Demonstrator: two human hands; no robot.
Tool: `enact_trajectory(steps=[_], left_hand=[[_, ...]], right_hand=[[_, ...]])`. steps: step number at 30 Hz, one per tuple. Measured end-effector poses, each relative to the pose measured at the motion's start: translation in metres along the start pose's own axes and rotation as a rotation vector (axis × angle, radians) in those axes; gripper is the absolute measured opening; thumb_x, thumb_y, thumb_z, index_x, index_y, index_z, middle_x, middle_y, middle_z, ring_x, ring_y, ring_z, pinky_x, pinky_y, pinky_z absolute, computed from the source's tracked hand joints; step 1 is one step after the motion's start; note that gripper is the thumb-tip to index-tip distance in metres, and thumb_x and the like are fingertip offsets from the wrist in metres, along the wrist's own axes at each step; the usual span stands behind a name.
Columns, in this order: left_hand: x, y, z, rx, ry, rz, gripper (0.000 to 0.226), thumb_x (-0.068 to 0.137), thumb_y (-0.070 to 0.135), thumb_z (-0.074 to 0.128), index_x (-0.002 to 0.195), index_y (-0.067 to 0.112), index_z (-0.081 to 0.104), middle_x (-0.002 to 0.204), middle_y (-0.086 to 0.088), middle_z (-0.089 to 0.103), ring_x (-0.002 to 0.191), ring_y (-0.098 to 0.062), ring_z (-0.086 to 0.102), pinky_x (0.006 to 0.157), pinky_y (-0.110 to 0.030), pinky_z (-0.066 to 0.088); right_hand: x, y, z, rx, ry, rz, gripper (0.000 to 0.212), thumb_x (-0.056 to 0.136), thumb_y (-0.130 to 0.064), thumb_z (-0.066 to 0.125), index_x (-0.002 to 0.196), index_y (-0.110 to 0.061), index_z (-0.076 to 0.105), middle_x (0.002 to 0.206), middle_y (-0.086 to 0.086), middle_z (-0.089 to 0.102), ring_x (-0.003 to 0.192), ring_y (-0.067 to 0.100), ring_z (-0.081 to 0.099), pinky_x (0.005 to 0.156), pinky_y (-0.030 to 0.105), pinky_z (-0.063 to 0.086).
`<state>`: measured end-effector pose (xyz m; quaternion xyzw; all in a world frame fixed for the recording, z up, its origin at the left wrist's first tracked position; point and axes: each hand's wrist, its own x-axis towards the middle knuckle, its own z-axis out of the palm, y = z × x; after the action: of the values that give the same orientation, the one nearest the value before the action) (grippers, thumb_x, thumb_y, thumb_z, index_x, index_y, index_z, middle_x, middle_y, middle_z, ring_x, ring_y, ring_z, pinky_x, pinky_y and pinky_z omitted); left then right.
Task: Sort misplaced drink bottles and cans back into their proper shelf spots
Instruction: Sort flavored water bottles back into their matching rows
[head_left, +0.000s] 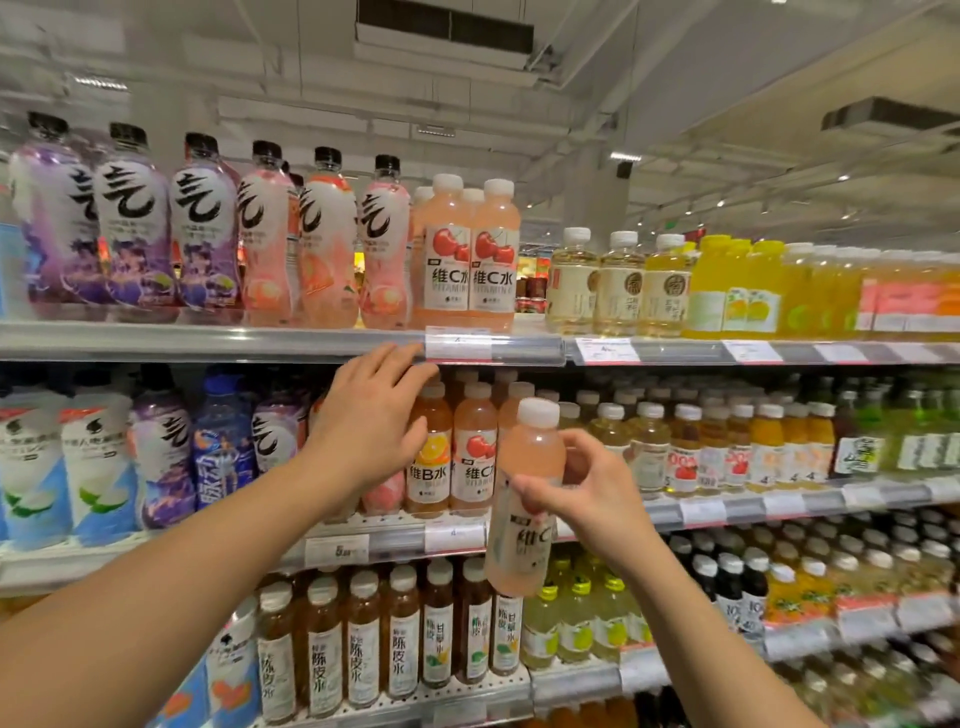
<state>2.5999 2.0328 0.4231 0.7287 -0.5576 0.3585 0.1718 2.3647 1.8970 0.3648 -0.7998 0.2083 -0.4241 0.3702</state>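
My right hand (582, 501) is shut on a pink vitamin C water bottle (524, 467) with a white cap, holding it tilted in front of the middle shelf. My left hand (371, 415) reaches to the middle shelf with fingers spread and rests against an orange vitamin B water bottle (430, 457); no grip on it shows. Beside that stands a pink cherry vitamin C bottle (474, 452). On the top shelf two matching pink vitamin C bottles (470, 254) stand upright at the front.
The top shelf (208, 340) carries purple and pink sparkling water bottles (208, 228) on the left and yellow drinks (727, 286) on the right. Brown tea bottles (363, 639) fill the lower shelf. Price tags line each shelf rail (701, 512).
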Motion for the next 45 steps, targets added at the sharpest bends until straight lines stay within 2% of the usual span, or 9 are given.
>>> enact_trajectory(steps=[5,7,14,18,29,33,40,43,45], left_hand=[[0.012,-0.002,0.021,0.091,-0.077,-0.071,0.077,0.091,0.044,0.055,0.159,0.025,0.024,0.167,-0.006,0.021,0.154,-0.032,0.015,0.122,-0.056,0.018],[0.011,-0.008,0.033,0.097,-0.083,-0.104,0.080,0.090,0.046,0.054,0.160,0.024,0.022,0.169,-0.004,0.015,0.155,-0.031,0.012,0.122,-0.058,0.018],[0.009,-0.019,0.055,0.142,0.047,-0.049,0.080,0.081,0.045,0.052,0.156,0.019,0.037,0.165,-0.006,0.028,0.151,-0.030,0.027,0.120,-0.058,0.022],[0.011,-0.017,0.060,0.154,0.107,-0.050,0.080,0.079,0.046,0.057,0.153,0.018,0.042,0.161,-0.008,0.036,0.148,-0.032,0.033,0.118,-0.059,0.024],[0.030,-0.008,0.058,0.178,0.159,-0.128,0.082,0.071,0.051,0.065,0.146,0.020,0.049,0.140,-0.008,0.055,0.129,-0.036,0.048,0.109,-0.062,0.031],[0.030,-0.008,0.059,0.191,0.182,-0.125,0.080,0.071,0.049,0.065,0.144,0.021,0.052,0.138,-0.008,0.056,0.127,-0.036,0.049,0.109,-0.061,0.032],[0.031,-0.008,0.061,0.185,0.215,-0.113,0.080,0.069,0.047,0.066,0.142,0.020,0.054,0.135,-0.008,0.056,0.124,-0.035,0.051,0.108,-0.062,0.033],[0.032,-0.008,0.062,0.188,0.218,-0.117,0.080,0.069,0.047,0.067,0.142,0.020,0.054,0.135,-0.008,0.056,0.124,-0.035,0.051,0.108,-0.062,0.034],[0.032,-0.007,0.062,0.192,0.219,-0.121,0.079,0.069,0.047,0.067,0.142,0.020,0.055,0.135,-0.008,0.056,0.124,-0.035,0.051,0.108,-0.062,0.034]], right_hand=[[0.038,-0.025,-0.026,-0.011,0.071,-0.041,0.058,0.071,-0.042,0.093,0.120,-0.026,0.066,0.106,-0.011,0.078,0.095,0.003,0.074,0.084,0.032,0.063],[0.054,-0.033,-0.035,-0.010,0.095,-0.049,0.062,0.070,-0.044,0.093,0.122,-0.024,0.066,0.105,-0.008,0.078,0.094,0.008,0.076,0.081,0.035,0.064],[0.111,-0.058,-0.068,-0.038,0.165,-0.131,0.070,0.072,-0.043,0.091,0.130,-0.016,0.061,0.113,-0.002,0.076,0.099,0.014,0.075,0.087,0.041,0.064],[0.148,-0.075,-0.083,-0.067,0.264,-0.197,0.063,0.075,-0.041,0.090,0.126,-0.015,0.064,0.111,-0.002,0.076,0.099,0.013,0.075,0.087,0.042,0.064],[0.230,-0.107,-0.084,-0.084,0.430,-0.237,0.066,0.066,-0.065,0.082,0.115,-0.022,0.069,0.102,-0.004,0.076,0.095,0.015,0.074,0.085,0.048,0.063],[0.246,-0.111,-0.073,-0.159,0.420,-0.222,0.069,0.064,-0.070,0.078,0.113,-0.022,0.067,0.102,-0.004,0.074,0.095,0.018,0.072,0.087,0.049,0.062],[0.263,-0.088,-0.058,-0.202,0.314,-0.143,0.032,0.074,-0.057,0.081,0.080,-0.031,0.063,0.084,-0.007,0.077,0.089,0.019,0.074,0.085,0.052,0.061],[0.268,-0.088,-0.056,-0.220,0.278,-0.137,0.037,0.073,-0.063,0.079,0.081,-0.030,0.065,0.080,-0.009,0.078,0.089,0.016,0.075,0.087,0.052,0.061],[0.269,-0.088,-0.055,-0.256,0.267,-0.135,0.047,0.074,-0.066,0.077,0.092,-0.025,0.064,0.092,-0.006,0.076,0.094,0.019,0.072,0.088,0.051,0.060]])
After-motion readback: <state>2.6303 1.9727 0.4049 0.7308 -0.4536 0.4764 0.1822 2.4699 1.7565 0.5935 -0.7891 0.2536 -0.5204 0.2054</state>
